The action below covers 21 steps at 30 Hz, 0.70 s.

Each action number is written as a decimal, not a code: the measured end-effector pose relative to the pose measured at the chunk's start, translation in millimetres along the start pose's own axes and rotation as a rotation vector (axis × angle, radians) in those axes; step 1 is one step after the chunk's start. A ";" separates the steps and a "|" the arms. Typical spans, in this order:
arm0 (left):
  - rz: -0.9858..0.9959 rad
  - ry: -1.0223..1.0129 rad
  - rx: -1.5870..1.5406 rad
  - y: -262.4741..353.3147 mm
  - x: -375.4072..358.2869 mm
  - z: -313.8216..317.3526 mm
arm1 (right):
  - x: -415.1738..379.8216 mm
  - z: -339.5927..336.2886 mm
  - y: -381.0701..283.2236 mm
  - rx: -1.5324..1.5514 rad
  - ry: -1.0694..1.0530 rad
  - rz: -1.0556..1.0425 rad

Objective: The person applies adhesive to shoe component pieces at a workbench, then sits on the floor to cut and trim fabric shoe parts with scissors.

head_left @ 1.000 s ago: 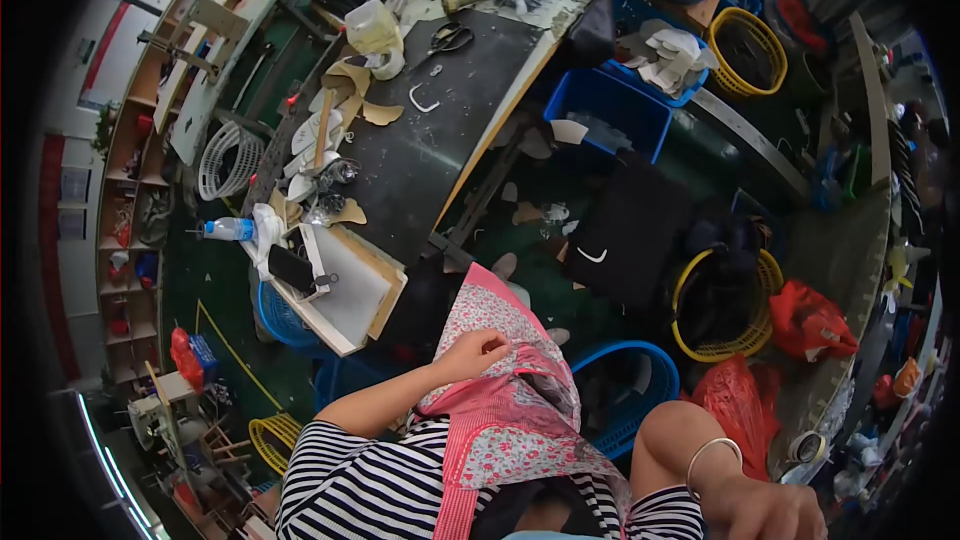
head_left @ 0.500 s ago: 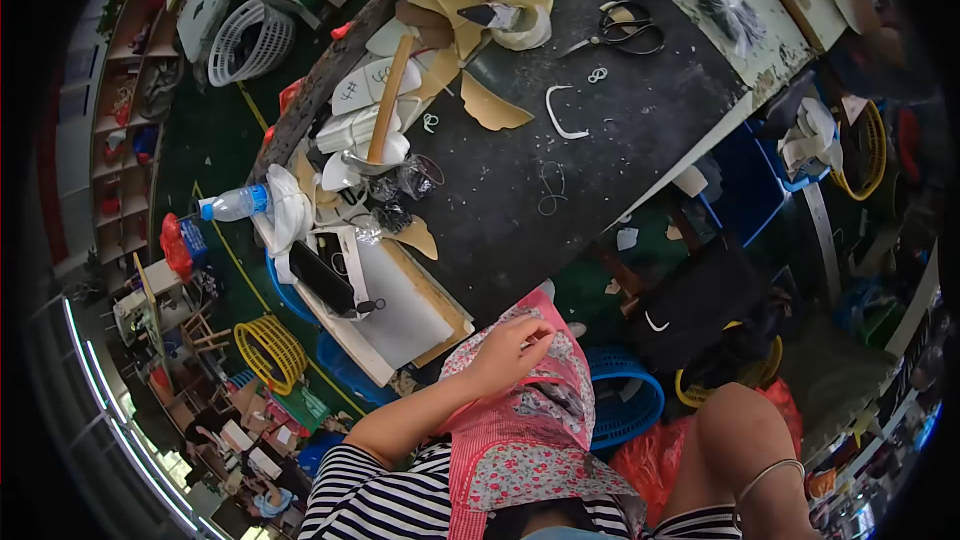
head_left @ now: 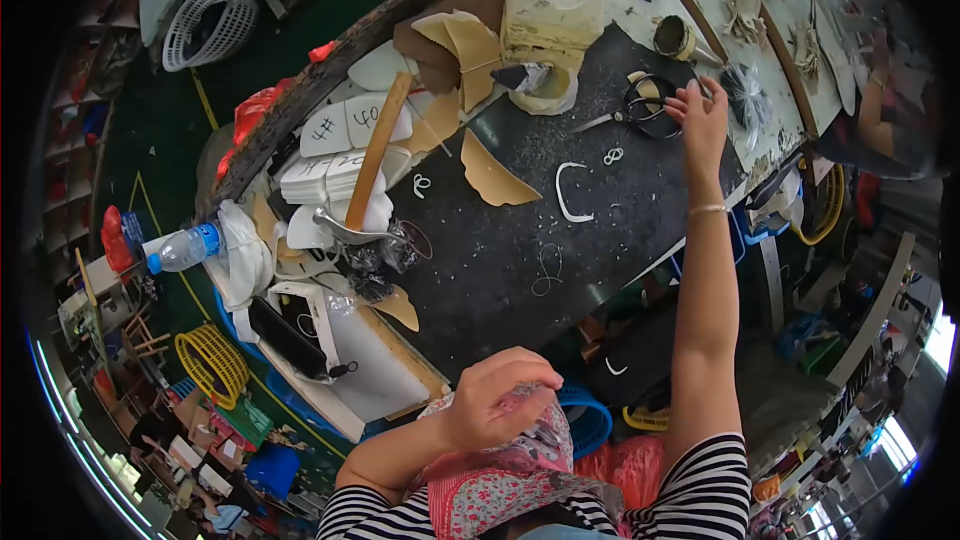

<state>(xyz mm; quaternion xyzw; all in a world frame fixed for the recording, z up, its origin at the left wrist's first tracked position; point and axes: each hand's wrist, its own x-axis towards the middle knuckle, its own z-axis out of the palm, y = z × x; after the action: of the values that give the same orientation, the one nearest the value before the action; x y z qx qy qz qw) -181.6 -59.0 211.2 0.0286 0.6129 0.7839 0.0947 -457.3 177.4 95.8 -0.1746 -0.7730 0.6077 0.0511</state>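
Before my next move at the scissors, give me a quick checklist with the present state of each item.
1. Scissors lying on the black tabletop: ok.
2. Right hand clear of the blades: ok; it is by the handles, and the blades point away from it.
3. Right hand touching the handles: cannot tell; its fingers are parted right beside them.
4. Left hand empty: cannot tell; it is half curled above the apron, palm partly hidden.
5. Tabletop clear of loose bits: not ok; a white curved strip and a tan scrap lie there.
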 end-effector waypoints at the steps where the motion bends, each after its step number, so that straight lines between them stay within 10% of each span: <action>1: 0.015 0.078 0.178 -1.3 10.2 -6.6 | 34.9 5.9 4.3 0.086 -0.010 0.105; 8: -0.148 0.368 0.334 -27.2 43.8 -45.7 | 162.4 15.7 32.0 -0.253 -0.144 0.506; 13: -0.147 0.336 0.379 -43.1 77.3 -53.5 | 106.7 26.4 -4.1 0.255 0.183 -0.403; 17: -0.239 0.201 0.340 -51.2 78.7 -36.3 | -44.4 78.3 -106.7 -0.272 -0.297 -1.407; 21: -0.176 0.060 0.333 -57.5 68.7 -20.9 | -61.0 119.2 -83.9 -0.923 -0.586 -1.557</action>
<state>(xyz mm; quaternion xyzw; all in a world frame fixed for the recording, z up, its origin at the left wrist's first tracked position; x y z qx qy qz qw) -245.8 -53.1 145.5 -0.0332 0.7370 0.6608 0.1385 -452.5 30.5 153.7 0.5460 -0.8180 0.0572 0.1716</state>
